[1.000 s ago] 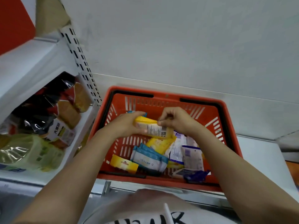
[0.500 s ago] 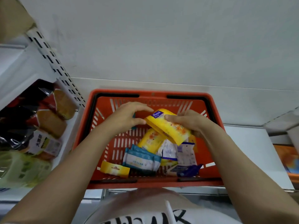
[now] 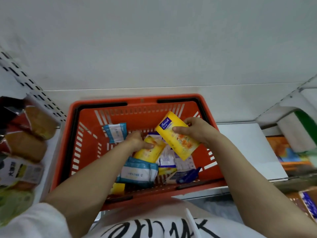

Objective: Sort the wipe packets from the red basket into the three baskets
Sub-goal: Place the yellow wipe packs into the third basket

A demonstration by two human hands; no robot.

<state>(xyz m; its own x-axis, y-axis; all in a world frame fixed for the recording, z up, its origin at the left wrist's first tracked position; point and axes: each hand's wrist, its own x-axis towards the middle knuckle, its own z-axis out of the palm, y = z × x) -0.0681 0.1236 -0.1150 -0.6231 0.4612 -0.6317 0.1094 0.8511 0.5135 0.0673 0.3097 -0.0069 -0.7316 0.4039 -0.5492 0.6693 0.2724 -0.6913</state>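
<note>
While the right hand (image 3: 197,132) keeps a tilted yellow wipe packet (image 3: 178,137) in its grip above the red basket (image 3: 140,103), the left hand (image 3: 137,142) curls its grip round a second yellow packet (image 3: 150,151) lying lower in the pile. Just below the left hand lie blue-and-white packets (image 3: 137,172); a white-and-purple packet (image 3: 167,159) sits under the raised one.
</note>
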